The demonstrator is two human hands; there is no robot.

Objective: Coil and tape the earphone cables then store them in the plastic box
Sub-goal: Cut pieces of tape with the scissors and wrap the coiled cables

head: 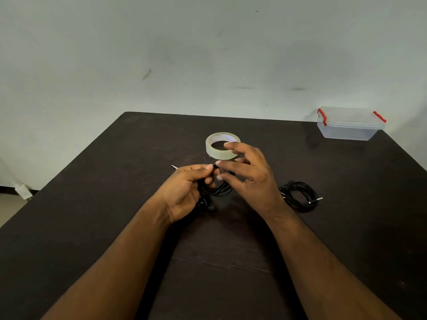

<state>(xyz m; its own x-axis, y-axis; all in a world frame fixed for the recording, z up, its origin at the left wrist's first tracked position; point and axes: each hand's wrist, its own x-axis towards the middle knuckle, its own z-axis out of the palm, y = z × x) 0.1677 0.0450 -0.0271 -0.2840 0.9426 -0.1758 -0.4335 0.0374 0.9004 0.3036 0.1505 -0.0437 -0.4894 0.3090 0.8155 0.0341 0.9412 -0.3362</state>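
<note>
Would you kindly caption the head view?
Both hands grip a black cable near the tape roll.

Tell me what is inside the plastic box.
Through the clear walls of the plastic box nothing shows inside. Its lid is shut, and glare hides part of the bottom. One cable coil lies on the table.

left hand: bare, no ring or glove
right hand: bare, short pale nails
forearms: bare, no sleeves or watch
</note>
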